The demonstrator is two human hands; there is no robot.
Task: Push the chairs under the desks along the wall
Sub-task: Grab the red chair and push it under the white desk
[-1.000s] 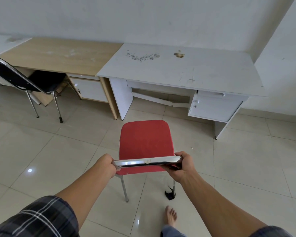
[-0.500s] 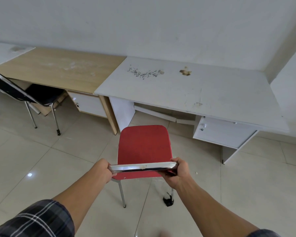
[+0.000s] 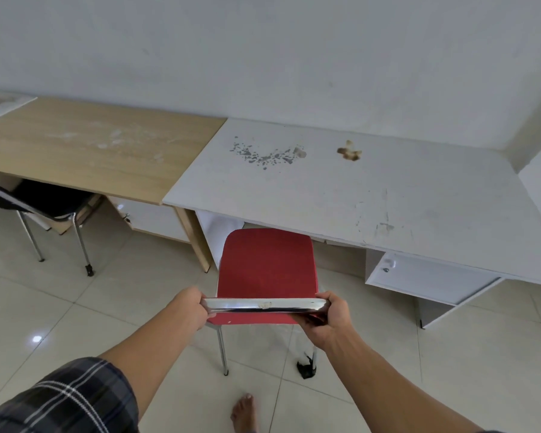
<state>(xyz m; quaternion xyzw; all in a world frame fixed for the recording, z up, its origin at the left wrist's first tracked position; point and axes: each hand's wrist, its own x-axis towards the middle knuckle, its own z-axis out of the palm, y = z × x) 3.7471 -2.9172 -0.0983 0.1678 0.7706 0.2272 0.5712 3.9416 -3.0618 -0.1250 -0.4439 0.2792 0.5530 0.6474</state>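
Red chair: the red chair (image 3: 266,270) stands on the tiled floor (image 3: 113,310) in front of the white desk's kneehole, with its seat facing the wall. The seat's front edge lies just at the desk's front edge and the rest of the seat is out in the open.
Back rail: the chrome back rail (image 3: 263,305) runs level across the top of the chair's back. A small pale patch sits near its middle, too small to read.
Left hand: the left hand (image 3: 189,307) grips the rail's left end, fingers curled round it.
Right hand: the right hand (image 3: 328,320) clamps the rail's right end, thumb on top and fingers wrapped underneath.
Chair legs: two thin metal rear legs show, and the right one ends in a loose black cap (image 3: 306,368).
White desk: the white desk (image 3: 341,195) stands against the wall, with grey specks (image 3: 263,156) and a brown stain (image 3: 349,150) on its top. A white cupboard (image 3: 425,279) with a small knob hangs under its right side.
Wooden desk: the wooden desk (image 3: 91,151) touches the white desk's left side.
Black chair: the black chair (image 3: 50,198) has its seat partly under the wooden desk.
Person: a plaid sleeve (image 3: 69,398) covers the upper left arm, and a bare foot (image 3: 244,414) is on the tiles behind the red chair.
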